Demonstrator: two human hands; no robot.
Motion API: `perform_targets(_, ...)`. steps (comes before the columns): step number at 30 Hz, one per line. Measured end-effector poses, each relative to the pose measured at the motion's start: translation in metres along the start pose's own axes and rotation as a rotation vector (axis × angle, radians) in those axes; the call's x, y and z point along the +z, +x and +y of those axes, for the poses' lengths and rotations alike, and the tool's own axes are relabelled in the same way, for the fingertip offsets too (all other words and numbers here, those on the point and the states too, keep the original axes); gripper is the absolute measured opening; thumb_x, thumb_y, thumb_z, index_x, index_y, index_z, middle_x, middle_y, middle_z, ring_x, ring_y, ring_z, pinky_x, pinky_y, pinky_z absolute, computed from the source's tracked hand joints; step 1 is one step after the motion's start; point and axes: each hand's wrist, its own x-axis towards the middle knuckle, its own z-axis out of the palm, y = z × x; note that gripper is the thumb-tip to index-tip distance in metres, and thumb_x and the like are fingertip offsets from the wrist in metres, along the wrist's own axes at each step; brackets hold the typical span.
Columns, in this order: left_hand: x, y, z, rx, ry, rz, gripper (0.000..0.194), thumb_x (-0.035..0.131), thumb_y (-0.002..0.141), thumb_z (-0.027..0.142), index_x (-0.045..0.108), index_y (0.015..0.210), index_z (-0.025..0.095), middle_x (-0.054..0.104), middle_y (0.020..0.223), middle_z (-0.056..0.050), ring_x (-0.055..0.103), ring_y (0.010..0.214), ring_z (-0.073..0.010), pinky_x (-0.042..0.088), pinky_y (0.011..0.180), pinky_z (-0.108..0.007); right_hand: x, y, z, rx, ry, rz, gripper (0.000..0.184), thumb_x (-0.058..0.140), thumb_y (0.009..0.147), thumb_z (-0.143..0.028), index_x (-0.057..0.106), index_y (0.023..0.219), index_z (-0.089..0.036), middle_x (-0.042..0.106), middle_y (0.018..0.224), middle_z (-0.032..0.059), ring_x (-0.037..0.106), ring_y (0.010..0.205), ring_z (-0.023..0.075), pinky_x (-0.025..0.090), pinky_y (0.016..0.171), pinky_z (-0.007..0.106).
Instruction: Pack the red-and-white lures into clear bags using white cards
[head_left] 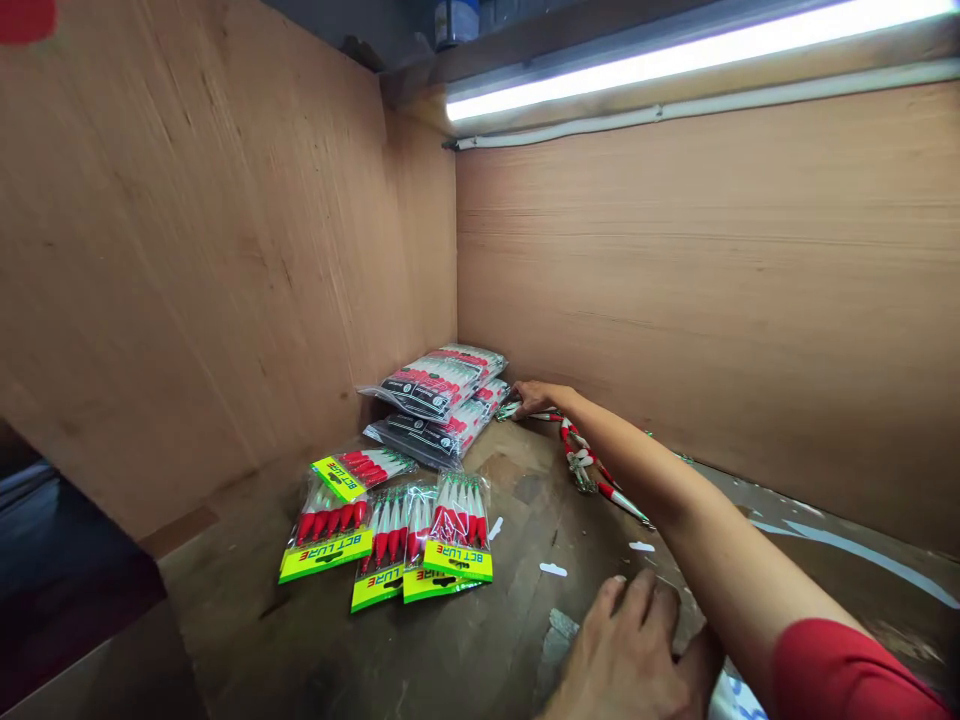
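Note:
My right hand (534,398) reaches far across the worktop, its fingers closed round the green-and-white end of some loose fishing lures (576,445). These red-and-white lures lie in a tangled row partly hidden behind my right forearm. Near the bottom edge, my left hand (626,650) shows its back, fingers curled down; what they hold, if anything, is hidden. Left of my right hand are stacked clear bags of lures (442,385) with black labels. Nearer, several smaller lure packs (459,525) with yellow-green "BCT LURE" cards overlap one another.
Plywood panels (705,280) enclose the brown worktop (300,650) at the left and back. A lit tube lamp (675,60) hangs under a shelf. Small white cut-outs (553,569) lie on the surface. White-and-blue plastic (735,697) shows at the lower right.

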Motion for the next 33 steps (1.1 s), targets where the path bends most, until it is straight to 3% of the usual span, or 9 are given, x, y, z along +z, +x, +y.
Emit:
perform_targets(3,-0.004,0.000,0.005,-0.038,-0.018,-0.012,0.039,0.037,0.101,0.048,0.052,0.131,0.030,0.056,0.138,-0.008,0.046,0.135,-0.0273,0.044,0.108,-0.050,-0.001,-0.002,0.007,-0.023,0.000,-0.118,0.040,0.072,0.071,-0.035,0.070,0.109,-0.020,0.074,0.101,0.0040,0.066,0.089,0.0235,0.045,0.073,0.026)
perform_targets(6,-0.017,-0.005,0.006,0.045,0.009,-0.010,0.040,0.029,0.104,0.043,0.043,0.140,0.034,0.053,0.141,-0.007,0.044,0.137,-0.0282,0.044,0.107,-0.052,-0.002,-0.016,0.011,-0.018,0.008,-0.223,0.039,0.073,0.067,-0.032,0.072,0.103,-0.017,0.073,0.091,0.0041,0.065,0.078,0.0214,0.044,0.067,0.026)
perform_targets(8,-0.026,-0.010,0.005,0.118,0.019,-0.034,0.046,0.033,0.102,0.046,0.035,0.146,0.032,0.048,0.145,-0.011,0.040,0.139,-0.0314,0.042,0.107,-0.054,-0.004,-0.032,0.014,-0.015,0.021,-0.273,0.039,0.074,0.064,-0.032,0.072,0.100,-0.016,0.072,0.085,0.0034,0.064,0.073,0.0198,0.043,0.064,0.026)
perform_targets(12,-0.038,-0.017,0.006,0.140,-0.037,-0.086,0.078,0.045,0.090,0.067,0.021,0.153,0.029,0.040,0.151,-0.016,0.034,0.142,-0.0357,0.035,0.111,-0.057,-0.010,-0.083,0.021,-0.026,0.059,-0.294,0.037,0.077,0.061,-0.035,0.072,0.094,-0.017,0.070,0.078,0.0005,0.061,0.068,0.0166,0.041,0.061,0.024)
perform_targets(17,-0.040,-0.018,0.013,0.119,-0.044,-0.108,0.088,0.053,0.083,0.073,0.023,0.153,0.030,0.038,0.152,-0.015,0.033,0.142,-0.0359,0.031,0.114,-0.056,-0.007,-0.172,0.024,-0.024,0.094,-0.250,0.041,0.080,0.060,-0.034,0.071,0.098,-0.021,0.071,0.077,-0.0012,0.059,0.064,0.0152,0.040,0.061,0.024)
perform_targets(22,-0.037,-0.017,0.015,0.120,-0.017,-0.139,0.091,0.063,0.079,0.069,0.025,0.152,0.031,0.038,0.153,-0.013,0.035,0.140,-0.0349,0.032,0.114,-0.055,0.014,-0.262,0.016,-0.063,-0.061,-0.023,0.031,0.071,0.073,-0.027,0.069,0.104,-0.024,0.071,0.081,0.0024,0.059,0.065,0.0172,0.034,0.058,0.025)
perform_targets(25,-0.038,-0.016,0.016,0.126,-0.010,-0.167,0.091,0.067,0.077,0.065,0.027,0.152,0.032,0.040,0.152,-0.011,0.038,0.138,-0.0346,0.032,0.114,-0.054,0.028,-0.300,0.008,-0.013,-0.071,0.122,0.022,0.063,0.084,-0.030,0.068,0.105,-0.025,0.072,0.088,0.0049,0.062,0.075,0.0199,0.035,0.063,0.026)
perform_targets(28,-0.042,-0.015,0.018,0.140,-0.009,-0.184,0.088,0.069,0.078,0.062,0.028,0.151,0.032,0.041,0.151,-0.010,0.039,0.137,-0.0334,0.033,0.114,-0.053,0.042,-0.318,0.002,0.072,0.067,0.211,0.020,0.054,0.093,-0.036,0.070,0.099,-0.025,0.072,0.094,0.0068,0.063,0.088,0.0221,0.037,0.071,0.027)
perform_targets(33,-0.045,-0.014,0.020,0.150,-0.014,-0.172,0.084,0.070,0.080,0.057,0.031,0.150,0.032,0.045,0.147,-0.009,0.042,0.135,-0.0314,0.035,0.112,-0.049,0.064,-0.315,-0.011,0.206,0.482,0.439,0.022,0.059,0.090,-0.040,0.073,0.093,-0.022,0.072,0.099,0.0088,0.060,0.096,0.0240,0.038,0.080,0.028)
